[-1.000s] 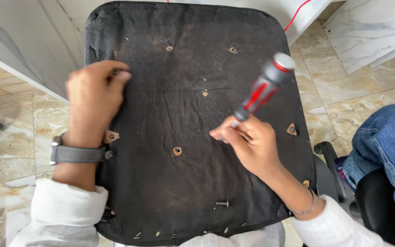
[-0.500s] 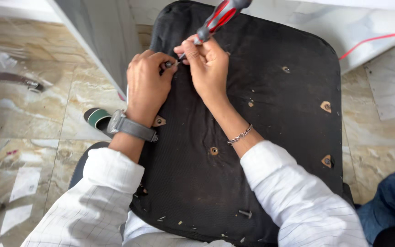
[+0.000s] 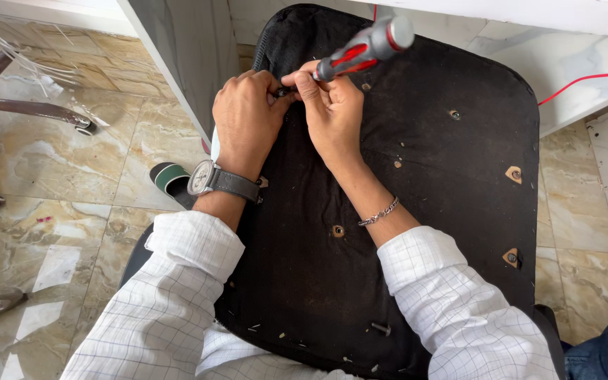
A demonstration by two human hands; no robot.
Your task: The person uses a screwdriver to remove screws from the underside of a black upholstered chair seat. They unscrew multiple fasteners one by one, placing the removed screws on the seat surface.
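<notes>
Screwdriver (image 3: pixel 360 51) in right hand (image 3: pixel 332 112), handle up-right, tip down-left.

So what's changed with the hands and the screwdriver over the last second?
The right hand carried the red and grey screwdriver from the middle of the black seat underside up to its top left corner, meeting the left hand, which now pinches something small at the tip. The loose bolt near the bottom edge stayed put.

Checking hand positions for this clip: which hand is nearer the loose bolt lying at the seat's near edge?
Right. The right hand and left hand both work at the seat's far edge, but the bolt lies on the right hand's side.
</notes>
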